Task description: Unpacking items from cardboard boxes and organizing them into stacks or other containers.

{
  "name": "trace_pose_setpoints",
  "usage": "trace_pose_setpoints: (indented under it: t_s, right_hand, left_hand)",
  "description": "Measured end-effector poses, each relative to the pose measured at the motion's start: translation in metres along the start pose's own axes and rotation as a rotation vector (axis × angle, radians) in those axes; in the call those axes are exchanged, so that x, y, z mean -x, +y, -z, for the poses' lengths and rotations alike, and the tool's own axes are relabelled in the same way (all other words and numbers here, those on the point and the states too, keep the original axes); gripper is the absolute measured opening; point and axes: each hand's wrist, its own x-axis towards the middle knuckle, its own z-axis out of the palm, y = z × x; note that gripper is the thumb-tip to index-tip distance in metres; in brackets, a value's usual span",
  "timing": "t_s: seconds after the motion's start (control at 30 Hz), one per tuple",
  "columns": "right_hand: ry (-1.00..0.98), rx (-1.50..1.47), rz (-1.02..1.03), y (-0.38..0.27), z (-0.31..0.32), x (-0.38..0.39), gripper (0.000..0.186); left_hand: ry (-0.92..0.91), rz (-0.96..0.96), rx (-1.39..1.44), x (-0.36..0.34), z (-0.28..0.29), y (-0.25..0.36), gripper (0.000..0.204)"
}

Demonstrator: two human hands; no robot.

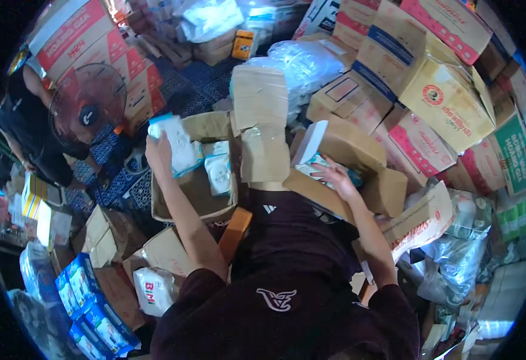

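My left hand is closed on a white and teal packet, held over the left side of an uncovered cardboard box. More white packets lie inside that box, at its right side. My right hand reaches into a second cardboard box with its fingers spread. Beneath those fingers are teal and white packets, partly hidden by the hand. A white flap or card stands at this box's left edge. Between the two boxes lies a folded piece of cardboard.
Stacked cartons crowd the right side. Clear plastic bags are piled ahead. At the left stand a fan and another person. Blue packs and a white bag sit near my left elbow.
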Motion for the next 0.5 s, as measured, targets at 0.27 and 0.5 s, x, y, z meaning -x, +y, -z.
trace_pose_setpoints:
  t_s: [0.27,0.5]
  right_hand:
    - [0.037,-0.055,-0.033,-0.008,-0.005,0.000,0.066]
    - [0.098,-0.121,-0.061,0.002,0.001,-0.001,0.063]
  left_hand:
    - [-0.175,0.282,-0.565,-0.018,0.018,-0.127,0.052]
    - [-0.472,0.477,0.151,-0.011,-0.035,-0.181,0.027]
